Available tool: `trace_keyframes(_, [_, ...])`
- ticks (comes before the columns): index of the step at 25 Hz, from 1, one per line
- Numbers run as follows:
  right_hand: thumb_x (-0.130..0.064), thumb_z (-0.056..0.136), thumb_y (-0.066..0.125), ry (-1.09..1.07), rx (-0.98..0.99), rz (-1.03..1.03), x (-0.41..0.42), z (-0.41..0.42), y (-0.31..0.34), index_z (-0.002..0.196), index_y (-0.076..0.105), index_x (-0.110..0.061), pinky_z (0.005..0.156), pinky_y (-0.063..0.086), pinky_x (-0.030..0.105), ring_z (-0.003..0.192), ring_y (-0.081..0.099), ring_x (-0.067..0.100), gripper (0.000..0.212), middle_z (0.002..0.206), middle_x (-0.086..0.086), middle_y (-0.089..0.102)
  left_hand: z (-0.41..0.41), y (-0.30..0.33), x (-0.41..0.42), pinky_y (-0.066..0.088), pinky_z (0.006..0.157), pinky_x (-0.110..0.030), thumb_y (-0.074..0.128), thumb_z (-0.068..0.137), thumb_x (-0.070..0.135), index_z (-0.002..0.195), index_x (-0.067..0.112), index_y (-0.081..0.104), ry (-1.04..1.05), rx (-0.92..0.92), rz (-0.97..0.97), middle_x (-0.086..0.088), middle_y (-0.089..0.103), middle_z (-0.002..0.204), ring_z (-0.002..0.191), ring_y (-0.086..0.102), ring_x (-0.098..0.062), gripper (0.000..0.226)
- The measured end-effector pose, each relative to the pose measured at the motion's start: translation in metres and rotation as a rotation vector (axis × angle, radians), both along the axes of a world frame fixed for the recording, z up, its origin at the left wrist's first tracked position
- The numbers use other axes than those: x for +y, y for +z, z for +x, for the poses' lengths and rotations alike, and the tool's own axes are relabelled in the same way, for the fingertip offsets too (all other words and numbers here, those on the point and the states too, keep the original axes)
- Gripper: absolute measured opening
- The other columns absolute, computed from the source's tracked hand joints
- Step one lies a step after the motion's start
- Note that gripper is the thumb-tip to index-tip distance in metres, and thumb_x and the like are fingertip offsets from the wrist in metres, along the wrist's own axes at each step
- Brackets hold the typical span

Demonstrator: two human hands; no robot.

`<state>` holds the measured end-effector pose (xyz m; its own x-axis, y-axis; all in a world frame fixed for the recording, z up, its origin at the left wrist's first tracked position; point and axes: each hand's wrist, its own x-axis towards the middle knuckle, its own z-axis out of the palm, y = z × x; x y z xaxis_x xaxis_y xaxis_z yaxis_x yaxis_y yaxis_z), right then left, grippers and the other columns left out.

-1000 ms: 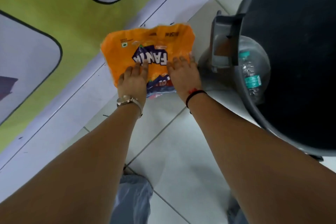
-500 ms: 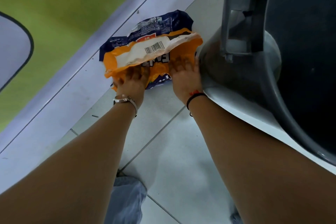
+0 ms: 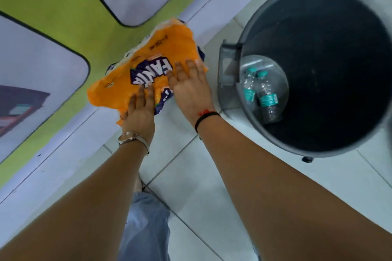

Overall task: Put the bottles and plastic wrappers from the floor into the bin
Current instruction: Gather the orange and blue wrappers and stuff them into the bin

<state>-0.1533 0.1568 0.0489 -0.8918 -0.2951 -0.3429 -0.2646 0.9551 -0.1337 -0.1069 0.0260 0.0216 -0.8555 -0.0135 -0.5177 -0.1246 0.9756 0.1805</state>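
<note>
Both hands are on the crumpled orange plastic wrapper with the dark blue logo, and it is the only piece of litter in sight outside the bin. The left hand presses the wrapper's near edge with fingers spread flat; the right hand lies across its right end, fingers extended too. Neither looks curled into a full grasp: whether thumbs are hooked underneath, I cannot tell. The wrapper sits over the border where the green and white floor mat meets the pale tiled floor.

Here is the relation that matters: the round dark grey plastic bin stands to the right of the wrapper, just beyond the right hand, mouth wide open. Two clear plastic bottles with teal caps and labels already lie at its bottom. The wrapper's long axis runs from lower left up toward the mat's white panel. The right hand is nearer the bin, so the carry probably goes rightward over the rim.
</note>
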Motion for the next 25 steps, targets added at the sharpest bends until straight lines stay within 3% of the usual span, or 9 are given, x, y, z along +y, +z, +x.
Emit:
trace_keyframes(4, [-0.018,0.081,0.021,-0.014,0.252,0.015,-0.004,-0.015,0.073,0.116,0.063,-0.029,0.107,0.037,0.039,0.118,0.057,0.024,0.056,0.123,-0.002,0.066,-0.013,0.059,0.011,0.032,0.104,-0.057,0.035,0.079,-0.020,0.144,0.016,-0.004,0.076,0.135,0.069,-0.012,0.004,0.156,0.140,0.009,-0.034,0.083])
trace_keyframes(8, [-0.016,0.094,0.023,0.045,0.239,0.051,0.038,-0.035,0.149,0.139,0.036,-0.018,0.116,0.005,0.050,0.141,0.023,0.031,0.047,0.150,0.008,0.036,-0.046,0.119,0.042,0.032,0.103,-0.058,0.036,0.075,-0.022,0.144,0.013,0.005,0.020,0.283,0.122,-0.016,0.011,0.154,0.138,0.016,-0.038,0.083])
trace_keyframes(10, [-0.014,0.094,0.030,-0.089,0.296,0.098,0.087,-0.028,0.175,0.139,0.036,-0.017,0.111,-0.007,0.053,0.142,0.020,0.032,0.046,0.151,0.010,0.035,-0.066,0.142,0.070,0.040,0.093,-0.062,0.038,0.070,-0.023,0.143,0.015,0.016,-0.155,0.365,0.157,-0.021,0.020,0.151,0.131,0.029,-0.045,0.085])
trace_keyframes(13, [-0.017,0.080,0.036,-0.263,0.418,0.165,0.156,0.014,0.182,0.124,0.057,-0.017,0.112,0.005,0.059,0.131,0.042,0.036,0.049,0.136,0.013,0.054,-0.085,0.170,0.121,0.051,0.074,-0.063,0.040,0.063,-0.024,0.138,0.023,0.020,-0.499,0.500,0.182,-0.029,0.029,0.144,0.121,0.039,-0.054,0.091])
trace_keyframes(15, [-0.024,0.078,0.032,-0.313,0.391,0.168,0.194,0.050,0.178,0.121,0.059,-0.015,0.107,0.005,0.060,0.131,0.034,0.037,0.051,0.136,0.017,0.053,-0.089,0.192,0.160,0.049,0.080,-0.057,0.047,0.068,-0.023,0.141,0.034,0.001,-0.656,0.513,0.211,-0.025,0.009,0.151,0.133,0.022,-0.050,0.104])
trace_keyframes(18, [-0.034,0.080,0.035,-0.317,0.183,0.156,0.223,0.088,0.164,0.115,0.062,-0.018,0.103,0.020,0.069,0.129,0.037,0.037,0.047,0.133,0.019,0.055,-0.083,0.193,0.198,0.019,0.108,-0.054,0.055,0.079,0.004,0.129,0.032,-0.024,-0.832,0.372,0.121,-0.017,-0.021,0.151,0.139,-0.013,-0.038,0.098])
trace_keyframes(21, [-0.031,0.079,0.057,-0.264,0.016,0.079,0.233,0.098,0.135,0.110,0.064,-0.020,0.091,0.031,0.075,0.124,0.047,0.045,0.033,0.130,0.026,0.055,-0.068,0.152,0.201,-0.031,0.097,-0.053,0.060,0.076,0.028,0.136,0.029,-0.019,-0.953,0.366,-0.053,-0.015,-0.023,0.149,0.137,-0.020,-0.035,0.099])
trace_keyframes(23, [-0.031,0.084,0.063,-0.290,-0.114,0.014,0.236,0.091,0.113,0.123,0.055,-0.023,0.102,0.017,0.073,0.135,0.028,0.047,0.041,0.145,0.026,0.035,-0.060,0.127,0.204,-0.024,0.104,-0.055,0.063,0.069,0.036,0.143,0.028,-0.002,-1.003,0.300,-0.138,-0.019,-0.012,0.152,0.139,-0.009,-0.040,0.099])
trace_keyframes(25, [-0.038,0.089,0.054,-0.296,-0.254,-0.012,0.239,0.082,0.093,0.135,0.039,-0.030,0.108,0.004,0.069,0.142,0.009,0.041,0.049,0.156,0.018,0.011,-0.059,0.109,0.208,-0.014,0.107,-0.062,0.058,0.075,0.044,0.143,0.030,-0.007,-1.013,0.130,-0.289,-0.018,-0.021,0.151,0.137,-0.017,-0.041,0.095])
